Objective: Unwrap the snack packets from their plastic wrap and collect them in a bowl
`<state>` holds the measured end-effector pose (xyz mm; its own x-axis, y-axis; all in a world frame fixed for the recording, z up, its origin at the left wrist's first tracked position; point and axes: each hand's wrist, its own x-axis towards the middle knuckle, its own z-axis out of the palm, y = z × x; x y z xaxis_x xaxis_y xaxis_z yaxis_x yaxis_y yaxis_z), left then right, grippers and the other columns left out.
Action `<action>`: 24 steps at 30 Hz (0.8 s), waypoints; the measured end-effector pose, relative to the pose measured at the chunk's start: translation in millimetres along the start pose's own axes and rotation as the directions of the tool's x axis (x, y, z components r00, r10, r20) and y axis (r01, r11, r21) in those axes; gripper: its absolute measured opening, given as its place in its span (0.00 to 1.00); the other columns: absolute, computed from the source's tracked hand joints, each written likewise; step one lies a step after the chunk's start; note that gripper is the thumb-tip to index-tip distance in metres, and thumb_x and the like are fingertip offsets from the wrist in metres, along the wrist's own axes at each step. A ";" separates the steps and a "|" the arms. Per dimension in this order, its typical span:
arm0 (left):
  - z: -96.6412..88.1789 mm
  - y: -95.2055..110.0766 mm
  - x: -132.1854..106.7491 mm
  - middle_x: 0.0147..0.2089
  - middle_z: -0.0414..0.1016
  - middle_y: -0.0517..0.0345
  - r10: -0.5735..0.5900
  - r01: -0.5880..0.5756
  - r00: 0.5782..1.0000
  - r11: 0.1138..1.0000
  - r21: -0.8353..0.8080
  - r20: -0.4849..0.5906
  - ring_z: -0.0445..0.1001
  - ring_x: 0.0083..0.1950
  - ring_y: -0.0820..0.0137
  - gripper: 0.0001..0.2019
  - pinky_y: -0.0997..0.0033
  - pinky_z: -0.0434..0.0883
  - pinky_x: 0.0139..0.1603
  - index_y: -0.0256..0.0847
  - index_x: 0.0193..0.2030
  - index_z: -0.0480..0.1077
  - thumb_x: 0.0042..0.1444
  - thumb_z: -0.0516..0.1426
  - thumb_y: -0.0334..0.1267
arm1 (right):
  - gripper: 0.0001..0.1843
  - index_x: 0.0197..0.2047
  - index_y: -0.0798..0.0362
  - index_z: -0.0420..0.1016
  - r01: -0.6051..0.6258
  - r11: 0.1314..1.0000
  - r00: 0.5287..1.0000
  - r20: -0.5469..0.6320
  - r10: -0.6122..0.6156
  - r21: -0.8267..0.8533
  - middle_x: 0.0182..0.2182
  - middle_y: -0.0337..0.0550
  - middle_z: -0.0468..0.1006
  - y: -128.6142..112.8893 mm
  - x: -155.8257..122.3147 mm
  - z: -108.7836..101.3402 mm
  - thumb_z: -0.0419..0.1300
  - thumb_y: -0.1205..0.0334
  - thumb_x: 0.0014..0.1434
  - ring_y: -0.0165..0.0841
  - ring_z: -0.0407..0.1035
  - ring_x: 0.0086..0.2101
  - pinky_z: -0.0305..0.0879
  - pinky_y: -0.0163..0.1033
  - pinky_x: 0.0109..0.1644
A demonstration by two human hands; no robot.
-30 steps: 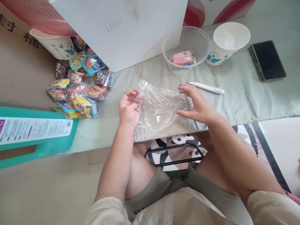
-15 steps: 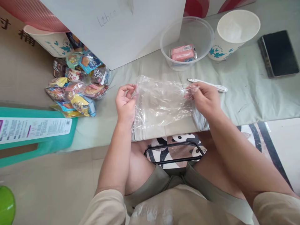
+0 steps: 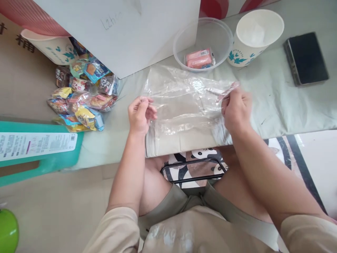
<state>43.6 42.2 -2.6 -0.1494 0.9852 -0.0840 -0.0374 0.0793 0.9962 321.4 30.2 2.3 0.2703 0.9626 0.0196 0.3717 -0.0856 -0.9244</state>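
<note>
A clear plastic bag [image 3: 181, 95] is stretched between my two hands above the cloth-covered table [image 3: 116, 144]. My left hand [image 3: 140, 112] pinches its left edge between thumb and forefinger, the other fingers curled loosely. At the opposite end my right hand [image 3: 238, 107] is closed on the bag's right side, slightly blurred by motion. The bag is see-through and wrinkled, with bright glints along its folds. Just behind it stands a clear round tub [image 3: 202, 65] with pink-wrapped packets [image 3: 199, 59] inside.
A paper cup [image 3: 255, 37] and a black phone-like device [image 3: 306, 58] stand at the back right. Several wrapped snacks [image 3: 84, 102] are heaped at left, beside another paper cup [image 3: 51, 47]. A white box [image 3: 126, 31] rises behind; a teal container [image 3: 52, 163] lies at front left.
The bag has spread wider, its far edge rising toward the tub. My right hand has moved a little to the right and turned. The white cutter that lay beside it is now mostly hidden.
</note>
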 end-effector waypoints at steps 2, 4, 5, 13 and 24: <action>-2.5 3.1 1.7 0.28 0.79 0.62 -0.029 0.034 0.997 0.997 -0.065 0.077 0.80 0.26 0.71 0.21 0.76 0.73 0.23 0.45 0.39 0.73 0.48 0.68 0.58 | 0.40 0.22 0.48 0.71 -0.026 0.997 0.997 -0.065 0.031 0.069 0.15 0.37 0.58 -1.7 -0.9 -1.1 0.40 0.28 0.70 0.31 0.56 0.18 0.61 0.43 0.28; -4.6 5.6 5.6 0.31 0.82 0.61 -0.150 0.162 0.977 0.985 -0.066 0.151 0.82 0.29 0.70 0.23 0.76 0.75 0.24 0.43 0.42 0.75 0.45 0.71 0.54 | 0.36 0.22 0.49 0.74 -0.050 0.998 0.998 0.050 0.049 0.036 0.14 0.37 0.60 -4.0 -1.7 -1.9 0.48 0.31 0.69 0.30 0.56 0.18 0.59 0.42 0.27; -5.1 6.6 8.0 0.29 0.81 0.61 -0.218 0.227 0.962 0.973 -0.042 0.162 0.81 0.26 0.71 0.21 0.78 0.73 0.21 0.42 0.41 0.75 0.45 0.71 0.51 | 0.34 0.22 0.49 0.75 -0.085 0.996 0.990 0.111 0.084 0.006 0.13 0.37 0.61 -5.1 -1.8 -2.2 0.53 0.32 0.68 0.30 0.55 0.17 0.58 0.41 0.26; -3.9 13.4 13.2 0.16 0.72 0.65 -0.215 0.204 0.972 0.972 -0.119 -0.093 0.61 0.10 0.80 0.07 0.81 0.51 0.10 0.39 0.31 0.76 0.51 0.63 0.41 | 0.34 0.23 0.50 0.74 -0.115 0.981 0.993 0.053 0.108 0.156 0.10 0.33 0.60 -5.7 1.6 -2.3 0.58 0.27 0.62 0.25 0.51 0.14 0.48 0.37 0.21; -29.4 21.5 -29.8 0.36 0.86 0.48 -0.242 0.232 0.938 0.970 0.069 0.247 0.85 0.42 0.62 0.19 0.67 0.79 0.45 0.39 0.29 0.83 0.44 0.73 0.54 | 0.33 0.21 0.47 0.68 -0.065 0.923 0.997 -0.015 0.077 0.379 0.16 0.37 0.65 3.4 -3.0 -4.3 0.56 0.29 0.65 0.29 0.61 0.16 0.54 0.40 0.22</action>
<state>18.2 10.1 20.6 0.1125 0.9428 -0.3137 -0.0030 0.3160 0.9487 325.7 25.8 0.8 0.3116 0.9491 -0.0455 -0.0107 -0.0444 -0.9990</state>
